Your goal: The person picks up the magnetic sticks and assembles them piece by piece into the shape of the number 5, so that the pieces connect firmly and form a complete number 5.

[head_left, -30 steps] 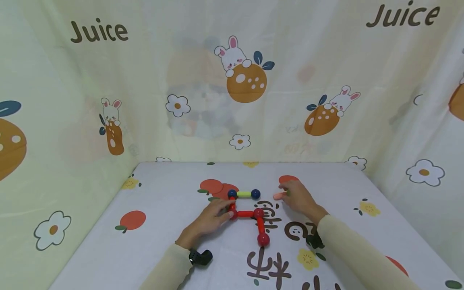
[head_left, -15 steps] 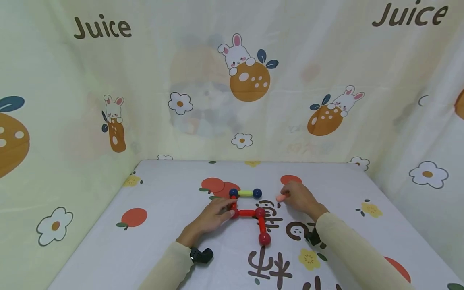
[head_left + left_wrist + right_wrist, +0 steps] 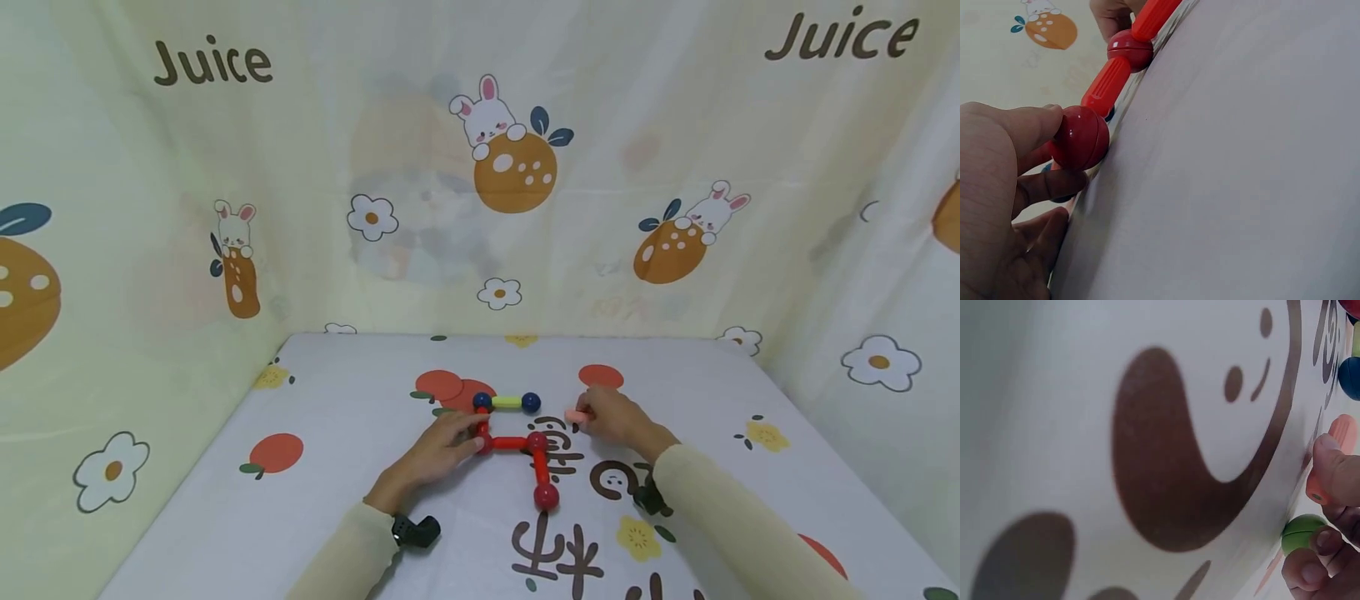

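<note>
In the head view a zigzag of red rods and red balls (image 3: 546, 497) lies on the table, joined to a yellow-green rod (image 3: 507, 402) with dark blue balls (image 3: 531, 402). My left hand (image 3: 438, 450) holds the red ball (image 3: 1080, 139) at its left corner, thumb on one side and fingers round the other. To the right of the blue ball, my right hand (image 3: 617, 415) pinches a salmon-pink rod (image 3: 576, 416) between thumb and fingers. Below that rod in the right wrist view, a green ball (image 3: 1302, 532) sits against the curled lower fingers; the head view hides it.
A white cloth (image 3: 337, 392) printed with fruit, flowers and brown lettering covers the table. Behind and at both sides hang pale curtains (image 3: 315, 167) with rabbit prints. Dark wrist devices (image 3: 416, 532) sit on both wrists.
My right hand has shifted slightly toward me with the pink rod, its fingers drawn closer together. The green seen by its fingers a second ago is hidden in the head view. My left hand stays put.
</note>
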The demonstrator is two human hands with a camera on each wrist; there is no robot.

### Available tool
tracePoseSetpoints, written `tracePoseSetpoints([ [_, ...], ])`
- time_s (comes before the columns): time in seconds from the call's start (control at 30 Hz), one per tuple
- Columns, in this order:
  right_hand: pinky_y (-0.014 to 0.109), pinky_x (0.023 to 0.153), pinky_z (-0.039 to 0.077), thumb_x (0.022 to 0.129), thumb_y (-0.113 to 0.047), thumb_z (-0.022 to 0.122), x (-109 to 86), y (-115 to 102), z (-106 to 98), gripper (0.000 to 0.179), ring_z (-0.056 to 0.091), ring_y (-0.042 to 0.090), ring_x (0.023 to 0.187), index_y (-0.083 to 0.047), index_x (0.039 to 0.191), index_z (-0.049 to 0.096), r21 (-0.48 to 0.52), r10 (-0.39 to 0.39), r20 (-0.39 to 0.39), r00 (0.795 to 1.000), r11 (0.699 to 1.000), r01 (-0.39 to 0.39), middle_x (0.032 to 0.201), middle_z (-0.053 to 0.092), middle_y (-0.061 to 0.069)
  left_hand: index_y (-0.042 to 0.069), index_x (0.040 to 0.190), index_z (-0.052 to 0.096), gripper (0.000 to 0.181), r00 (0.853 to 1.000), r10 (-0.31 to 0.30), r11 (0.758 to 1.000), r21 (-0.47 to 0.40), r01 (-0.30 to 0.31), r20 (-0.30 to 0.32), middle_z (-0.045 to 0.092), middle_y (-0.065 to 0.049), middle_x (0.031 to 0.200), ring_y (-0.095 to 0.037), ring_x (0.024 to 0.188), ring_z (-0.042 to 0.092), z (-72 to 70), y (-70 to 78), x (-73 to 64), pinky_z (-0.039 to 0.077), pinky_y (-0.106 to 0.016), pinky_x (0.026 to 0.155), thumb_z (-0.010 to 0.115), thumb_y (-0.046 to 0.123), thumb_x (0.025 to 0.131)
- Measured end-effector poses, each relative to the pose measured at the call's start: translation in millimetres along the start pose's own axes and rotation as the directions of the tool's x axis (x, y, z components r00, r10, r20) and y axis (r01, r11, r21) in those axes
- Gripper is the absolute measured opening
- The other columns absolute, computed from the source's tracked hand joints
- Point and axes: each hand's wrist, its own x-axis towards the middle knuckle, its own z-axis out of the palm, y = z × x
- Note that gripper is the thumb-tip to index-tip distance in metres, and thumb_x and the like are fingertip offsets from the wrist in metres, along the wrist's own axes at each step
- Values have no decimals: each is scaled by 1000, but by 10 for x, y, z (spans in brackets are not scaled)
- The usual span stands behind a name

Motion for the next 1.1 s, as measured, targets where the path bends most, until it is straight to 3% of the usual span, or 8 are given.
tracePoseSetpoints([
  [0.23, 40, 83, 52, 89, -13, 78, -16, -42, -29, 18, 57, 21, 84, -7, 105, 74, 41, 23, -50, 998, 999, -21, 86, 66, -1, 21, 148, 54, 49, 1000, 13, 1000, 7, -13, -8, 57, -1, 135, -22, 127, 47, -14, 6, 3, 45, -48, 107, 59, 37, 102],
  [0.57, 32, 73, 48, 91, -11, 76, -67, -47, 13, 13, 54, 18, 82, -9, 104, 76, 168, -70, -128, 989, 982, 91, 84, 63, -2, 20, 148, 54, 49, 1000, 25, 1000, -1, -25, -6, 56, -1, 136, -22, 129, 47, -4, -12, -1, 44, -49, 108, 59, 36, 102],
  [0.73, 34, 75, 51, 91, -11, 76, -102, -92, -1, 18, 56, 19, 82, -7, 109, 76, 208, -66, -150, 987, 973, 97, 86, 66, -2, 22, 148, 53, 49, 1000, 16, 1000, -8, -16, -7, 55, -1, 139, -21, 130, 47, 4, -18, 2, 45, -48, 108, 59, 38, 102],
  [1.1, 31, 64, 54, 86, -6, 80, -190, -237, 3, 21, 60, 19, 73, -5, 105, 73, 319, -75, -220, 973, 936, 145, 84, 65, 2, 24, 149, 53, 49, 1000, 13, 1000, -16, -13, -1, 55, 0, 140, -20, 130, 47, 5, -9, -4, 44, -49, 109, 59, 38, 102],
])
